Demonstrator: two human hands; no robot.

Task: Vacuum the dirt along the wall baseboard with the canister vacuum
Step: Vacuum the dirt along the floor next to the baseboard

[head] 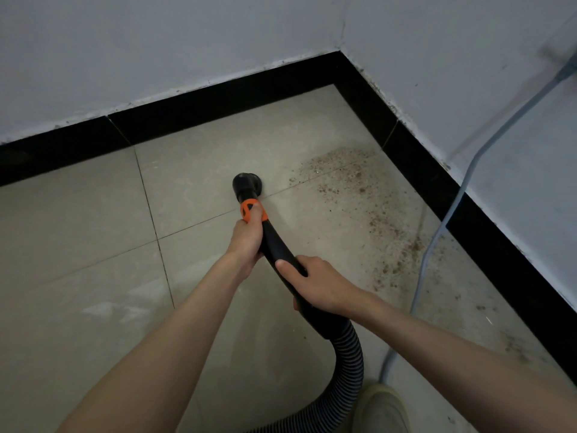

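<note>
A black vacuum wand [278, 245] with an orange collar [249, 209] ends in a round black nozzle [246, 182] that sits on the beige floor tiles. My left hand [246, 237] grips the wand just below the collar, thumb on the orange part. My right hand [315, 284] grips the curved black handle lower down. The ribbed hose [348, 360] curves down to the bottom edge. Brown dirt [359, 189] lies scattered to the right of the nozzle, along the black baseboard [415, 151] of the right wall.
Two white walls meet in a corner [342, 54] at the top. A grey cable [449, 214] hangs down the right wall and runs along the floor through the dirt. A shoe [382, 407] shows at the bottom. Bare tiles spread to the left.
</note>
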